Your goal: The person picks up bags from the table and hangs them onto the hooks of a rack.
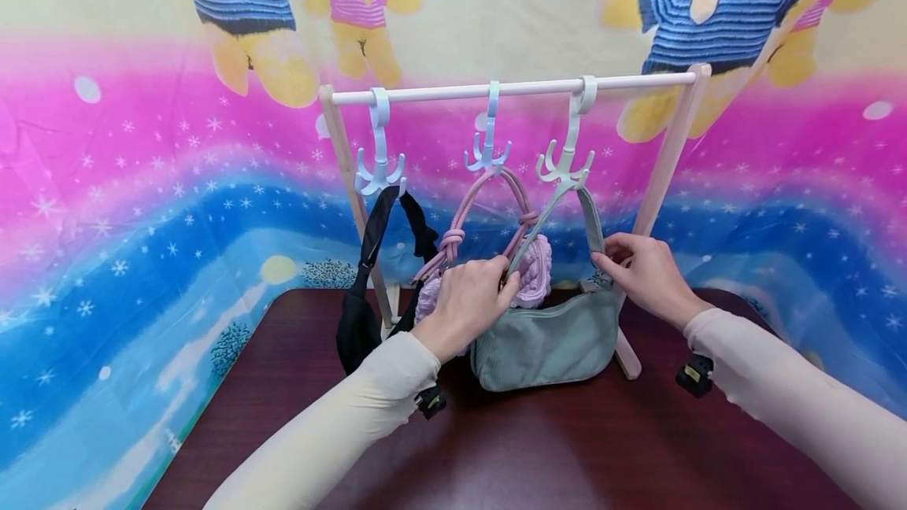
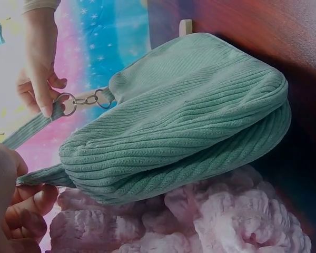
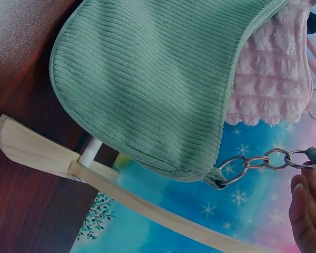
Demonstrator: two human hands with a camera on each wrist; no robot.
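Observation:
A green corduroy shoulder bag (image 1: 546, 343) hangs by its strap (image 1: 591, 220) from the pale green hook (image 1: 566, 168) at the right of the rack. My left hand (image 1: 469, 299) pinches the strap's left side just above the bag. On the strap's right side, my right hand (image 1: 653, 274) pinches the fabric by the metal chain rings (image 3: 255, 161), as the right wrist view shows. Behind the green bag hangs a puffy pink bag (image 1: 535, 278), partly hidden by it and my left hand. Its knotted pink handle (image 1: 471, 203) loops over the middle blue hook (image 1: 489, 154).
A black bag (image 1: 357, 330) hangs from the left blue hook (image 1: 380, 171). The wooden rack (image 1: 524, 89) stands on a dark red-brown table (image 1: 496, 455), one foot (image 1: 629, 356) projecting at the right. A printed bear-and-snowflake cloth (image 1: 142, 179) forms the backdrop.

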